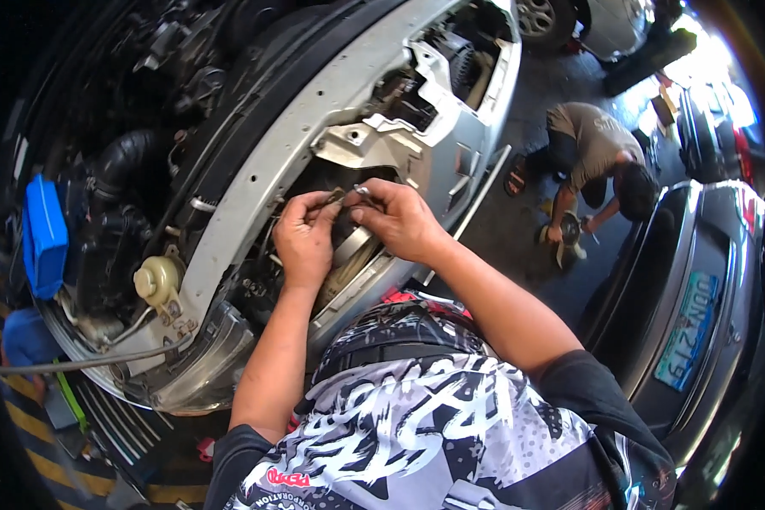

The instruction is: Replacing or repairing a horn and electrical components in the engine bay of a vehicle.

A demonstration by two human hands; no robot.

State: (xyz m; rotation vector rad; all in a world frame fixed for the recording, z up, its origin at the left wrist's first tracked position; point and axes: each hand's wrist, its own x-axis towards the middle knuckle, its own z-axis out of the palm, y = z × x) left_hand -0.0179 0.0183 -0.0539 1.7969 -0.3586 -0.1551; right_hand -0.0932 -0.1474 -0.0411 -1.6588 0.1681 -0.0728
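Both my hands are raised in front of the opened nose of a silver car, close to each other. My left hand is closed in a pinch on a small dark brownish piece, too small to name. In a similar pinch, my right hand holds a small shiny metal piece by its fingertips. Below the fingers, inside the front opening, a pale curved part shows partly. Whether the two small pieces touch each other I cannot tell.
Left lie the engine bay, a cream reservoir and a blue box-shaped object. A person crouches to the right, handling a round part. A dark car stands at far right. A long strip runs beside the bumper.
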